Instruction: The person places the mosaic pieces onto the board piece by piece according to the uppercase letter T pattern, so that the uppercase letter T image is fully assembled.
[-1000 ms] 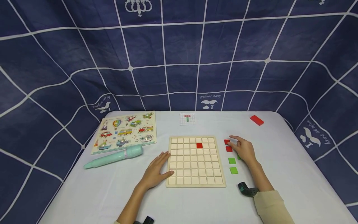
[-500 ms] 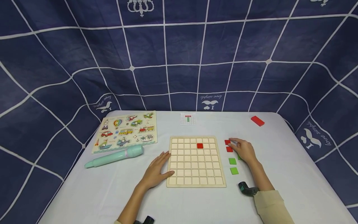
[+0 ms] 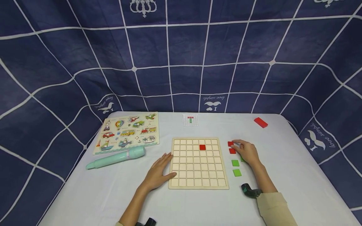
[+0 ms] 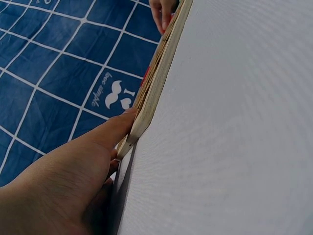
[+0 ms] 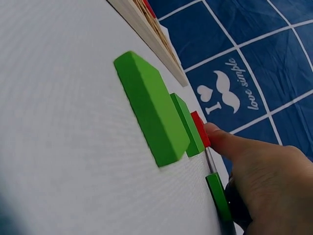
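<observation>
1. We see the left hand (image 3: 156,174) at lower centre, fingers straight and spread, resting on the left edge of the board (image 3: 197,167), clasping nothing.
2. The right hand (image 3: 249,152), right of centre, has its thumb and forefinger bent close together at the upper red tile (image 3: 230,143); we cannot tell whether they pinch it.
3. Just below that we see the lower red tile (image 3: 232,151), then two green tiles (image 3: 237,172); a third green tile (image 3: 242,159) is partly hidden by the hand.
4. On the board, mid-frame, one red tile (image 3: 202,147) sits in the second row, fifth column.
5. Beyond the board we see a card (image 3: 186,124); a red block (image 3: 260,122) lies farther right.
6. At left, a turquoise stick (image 3: 116,159) lies below the puzzle (image 3: 156,143).
</observation>
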A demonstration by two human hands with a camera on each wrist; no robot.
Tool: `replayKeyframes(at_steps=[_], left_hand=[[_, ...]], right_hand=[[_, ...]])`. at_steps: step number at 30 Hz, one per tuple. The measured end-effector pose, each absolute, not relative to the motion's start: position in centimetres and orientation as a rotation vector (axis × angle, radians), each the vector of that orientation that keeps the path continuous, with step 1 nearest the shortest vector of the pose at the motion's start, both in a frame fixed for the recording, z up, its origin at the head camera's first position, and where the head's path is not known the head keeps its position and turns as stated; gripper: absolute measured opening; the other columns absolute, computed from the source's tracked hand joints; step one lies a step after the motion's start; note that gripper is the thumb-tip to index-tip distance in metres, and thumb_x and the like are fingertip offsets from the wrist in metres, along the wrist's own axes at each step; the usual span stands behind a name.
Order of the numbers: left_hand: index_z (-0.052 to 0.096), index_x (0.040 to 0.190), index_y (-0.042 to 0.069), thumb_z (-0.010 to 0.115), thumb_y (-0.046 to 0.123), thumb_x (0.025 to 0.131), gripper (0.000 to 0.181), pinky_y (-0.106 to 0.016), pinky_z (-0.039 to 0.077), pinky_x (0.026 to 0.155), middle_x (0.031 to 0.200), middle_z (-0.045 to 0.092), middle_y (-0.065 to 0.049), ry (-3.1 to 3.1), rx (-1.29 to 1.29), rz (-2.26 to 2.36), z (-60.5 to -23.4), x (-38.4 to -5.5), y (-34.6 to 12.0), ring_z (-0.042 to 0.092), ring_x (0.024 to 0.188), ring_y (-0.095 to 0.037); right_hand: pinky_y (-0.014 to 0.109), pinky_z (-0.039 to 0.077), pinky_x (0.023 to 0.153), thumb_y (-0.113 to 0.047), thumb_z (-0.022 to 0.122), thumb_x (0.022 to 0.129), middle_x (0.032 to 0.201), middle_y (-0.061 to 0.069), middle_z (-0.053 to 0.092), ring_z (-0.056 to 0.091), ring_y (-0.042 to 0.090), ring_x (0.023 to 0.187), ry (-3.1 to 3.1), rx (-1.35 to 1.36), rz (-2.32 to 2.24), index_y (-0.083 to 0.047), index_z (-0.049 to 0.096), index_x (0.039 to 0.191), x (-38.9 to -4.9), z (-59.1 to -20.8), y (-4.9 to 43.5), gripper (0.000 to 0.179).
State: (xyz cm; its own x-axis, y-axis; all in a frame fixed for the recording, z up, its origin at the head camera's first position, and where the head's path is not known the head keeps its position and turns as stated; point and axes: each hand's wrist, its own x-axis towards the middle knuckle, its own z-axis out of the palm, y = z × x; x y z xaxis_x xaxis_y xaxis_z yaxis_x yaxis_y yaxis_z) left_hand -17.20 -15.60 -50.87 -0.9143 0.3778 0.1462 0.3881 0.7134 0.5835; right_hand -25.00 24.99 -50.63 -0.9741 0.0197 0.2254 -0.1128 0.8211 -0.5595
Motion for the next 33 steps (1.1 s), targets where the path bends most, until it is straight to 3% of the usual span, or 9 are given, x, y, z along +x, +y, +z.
replayKeyframes(at_steps=[16, 33], left_hand=[[0.034, 0.143, 0.011, 0.063, 0.049, 0.082, 0.077, -0.044, 0.016, 0.110, 0.149, 0.028, -0.003, -2.877, -0.659, -0.980, -51.2, -17.2, -15.5, 0.018, 0.138, -0.021], [0.033, 0.144, 0.013, 0.062, 0.049, 0.083, 0.077, -0.040, 0.014, 0.111, 0.150, 0.026, -0.001, -2.904, -0.650, -0.968, -51.2, -17.4, -15.7, 0.016, 0.139, -0.019]], right_hand=[[0.025, 0.025, 0.038, -0.036, 0.071, 0.080, 0.048, -0.001, 0.035, 0.031, 0.015, 0.043, -2.658, 0.101, 0.913, -0.011, 0.068, 0.110, -23.9, -50.1, 23.9, 0.038], [0.022, 0.022, 0.038, -0.033, 0.070, 0.081, 0.047, -0.009, 0.032, 0.024, 0.005, 0.042, -2.598, 0.366, 0.919, -0.011, 0.070, 0.106, -23.6, -50.0, 15.5, 0.034]])
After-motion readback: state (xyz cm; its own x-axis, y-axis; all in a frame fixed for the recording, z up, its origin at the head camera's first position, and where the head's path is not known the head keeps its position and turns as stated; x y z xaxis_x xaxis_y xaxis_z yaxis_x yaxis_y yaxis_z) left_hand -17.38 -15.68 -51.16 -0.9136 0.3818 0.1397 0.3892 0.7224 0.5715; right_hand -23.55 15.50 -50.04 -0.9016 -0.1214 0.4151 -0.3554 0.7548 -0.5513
